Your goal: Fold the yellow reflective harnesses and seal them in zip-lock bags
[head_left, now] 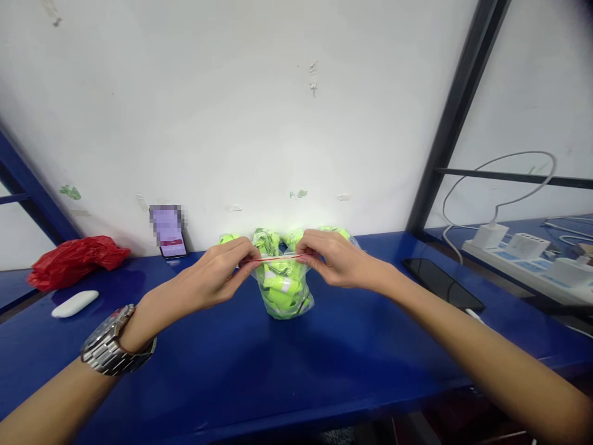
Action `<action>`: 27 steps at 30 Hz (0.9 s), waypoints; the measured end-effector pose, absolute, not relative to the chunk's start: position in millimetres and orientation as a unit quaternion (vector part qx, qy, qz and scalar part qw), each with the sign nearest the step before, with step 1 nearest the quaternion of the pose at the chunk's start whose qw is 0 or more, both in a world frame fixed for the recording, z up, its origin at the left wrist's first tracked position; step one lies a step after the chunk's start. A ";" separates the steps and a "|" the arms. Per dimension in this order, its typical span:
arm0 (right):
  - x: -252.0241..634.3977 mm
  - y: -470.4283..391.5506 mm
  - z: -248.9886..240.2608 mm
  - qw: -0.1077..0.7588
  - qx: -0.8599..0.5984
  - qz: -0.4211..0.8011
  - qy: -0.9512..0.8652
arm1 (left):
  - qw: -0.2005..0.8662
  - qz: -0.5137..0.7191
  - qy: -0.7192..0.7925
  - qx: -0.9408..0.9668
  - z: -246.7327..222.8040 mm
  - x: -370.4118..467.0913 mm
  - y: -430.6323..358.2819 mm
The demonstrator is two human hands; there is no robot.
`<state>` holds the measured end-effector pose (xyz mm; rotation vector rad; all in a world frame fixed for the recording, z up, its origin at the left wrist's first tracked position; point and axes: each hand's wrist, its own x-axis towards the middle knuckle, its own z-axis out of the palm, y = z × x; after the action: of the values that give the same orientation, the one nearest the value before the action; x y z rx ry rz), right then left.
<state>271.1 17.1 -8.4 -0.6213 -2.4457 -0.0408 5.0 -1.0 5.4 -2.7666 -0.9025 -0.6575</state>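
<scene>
A clear plastic bag (283, 293) with bright yellow-green folded material inside hangs between my hands, above the blue table (259, 377). Along its top edge runs a thin red line. My left hand (222, 266) pinches the left end of that edge, fingers closed. The right end is pinched by my right hand (331, 256). More yellow-green bundles (266, 238) in clear plastic sit behind it, against the wall, partly hidden by my hands.
On the left are a red plastic bag (78, 261), a white oval case (75, 304) and a phone leaning on the wall (171, 232). A dark phone (442, 284) and a power strip (532, 262) with chargers lie right.
</scene>
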 end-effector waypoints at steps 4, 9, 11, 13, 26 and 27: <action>270.4 17.3 -7.6 0.301 -0.237 -0.004 -0.924 | 0.047 -0.217 -0.322 -0.920 9.6 5.0 -0.2; 270.4 18.2 -6.9 0.297 -0.242 0.003 -0.924 | 0.047 -0.213 -0.329 -0.919 11.2 5.5 -0.3; 270.6 18.3 -7.0 0.297 -0.243 0.003 -0.923 | 0.052 -0.212 -0.328 -0.919 10.9 5.6 -1.1; 270.6 18.1 -7.1 0.298 -0.245 0.002 -0.923 | 0.058 -0.212 -0.324 -0.920 10.6 5.6 -1.7; 271.7 19.6 -6.9 0.302 -0.243 0.008 -0.922 | 0.072 -0.208 -0.312 -0.924 9.6 4.7 -0.6; 271.7 19.8 -7.1 0.303 -0.242 0.007 -0.922 | 0.072 -0.206 -0.313 -0.924 9.6 5.0 -0.9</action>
<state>271.7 19.8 -7.1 -0.6417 -2.4432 0.0197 5.0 -0.9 9.6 -2.7782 -0.9416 -0.6190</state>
